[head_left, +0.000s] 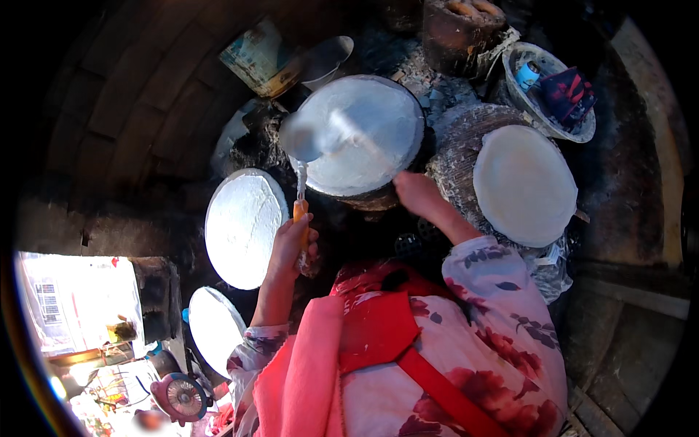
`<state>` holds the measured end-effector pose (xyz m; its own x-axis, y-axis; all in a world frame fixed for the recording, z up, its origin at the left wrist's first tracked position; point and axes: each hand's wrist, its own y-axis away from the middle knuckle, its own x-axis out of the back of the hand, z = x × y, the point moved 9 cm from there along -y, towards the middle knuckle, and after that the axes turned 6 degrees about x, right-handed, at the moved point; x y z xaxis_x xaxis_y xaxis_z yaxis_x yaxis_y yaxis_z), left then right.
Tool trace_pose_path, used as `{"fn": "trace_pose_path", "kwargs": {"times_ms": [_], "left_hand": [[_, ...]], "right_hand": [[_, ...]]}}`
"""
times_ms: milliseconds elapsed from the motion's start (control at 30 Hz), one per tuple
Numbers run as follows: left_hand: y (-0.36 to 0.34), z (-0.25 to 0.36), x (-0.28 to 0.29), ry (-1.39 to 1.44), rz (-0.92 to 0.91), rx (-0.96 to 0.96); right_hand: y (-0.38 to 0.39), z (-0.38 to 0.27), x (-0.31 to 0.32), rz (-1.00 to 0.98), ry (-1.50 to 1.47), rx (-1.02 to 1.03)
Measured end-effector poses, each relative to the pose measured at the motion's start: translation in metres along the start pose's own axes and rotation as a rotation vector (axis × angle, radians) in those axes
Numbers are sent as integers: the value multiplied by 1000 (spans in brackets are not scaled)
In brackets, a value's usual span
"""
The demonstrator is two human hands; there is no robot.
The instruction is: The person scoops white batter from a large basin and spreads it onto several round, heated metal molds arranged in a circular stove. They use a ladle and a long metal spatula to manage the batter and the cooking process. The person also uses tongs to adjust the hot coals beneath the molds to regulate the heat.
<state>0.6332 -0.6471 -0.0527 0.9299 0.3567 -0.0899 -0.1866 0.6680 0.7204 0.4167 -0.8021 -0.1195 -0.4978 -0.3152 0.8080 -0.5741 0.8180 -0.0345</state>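
My left hand (pixel 291 244) is closed on the orange handle of a ladle (pixel 301 211), whose blurred bowl is over the left side of a round griddle covered in white batter (pixel 386 116). My right hand (pixel 415 193) is closed on a pale stick-like tool (pixel 360 138), smeared by motion, angled across that white surface. To the left leans a white round sheet (pixel 244 226), with another disc (pixel 215 331) below it. At right, a thin cream-coloured round (pixel 524 182) lies on a woven, crusted base (pixel 455 153).
Behind are a paint-stained bucket (pixel 255 54), an empty-looking basin (pixel 328 58), a brown clay vessel (pixel 459 40) and a bowl (pixel 517 58) holding a blue can and dark cloth. A small fan (pixel 182 397) stands by the bright opening at lower left. Dark walls surround me.
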Motion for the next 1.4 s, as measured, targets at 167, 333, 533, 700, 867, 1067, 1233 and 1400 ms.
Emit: {"fn": "trace_pose_path", "kwargs": {"times_ms": [167,333,533,700,867,1067,1233,1400], "left_hand": [[3,-9,-12,110,-80,56],[3,-17,-10,356,-156,86],[51,-13,9,603,-164,-127],[25,9,27,828,-248,-13],[65,20,35,980,-514,-146],[106,9,74,1042,-497,-203],[152,-21,118,1095,-285,-293],[180,-59,169,1148,-73,-351]], "right_hand": [[19,-5,-42,-73,-46,-87],[12,-60,-72,57,-173,36],[13,-115,-12,148,-279,207],[-12,-116,16,167,-95,292],[-46,-8,37,133,111,-1],[6,-76,-47,-293,182,336],[-35,-9,26,70,64,-89],[0,-60,-39,-309,231,187]]}}
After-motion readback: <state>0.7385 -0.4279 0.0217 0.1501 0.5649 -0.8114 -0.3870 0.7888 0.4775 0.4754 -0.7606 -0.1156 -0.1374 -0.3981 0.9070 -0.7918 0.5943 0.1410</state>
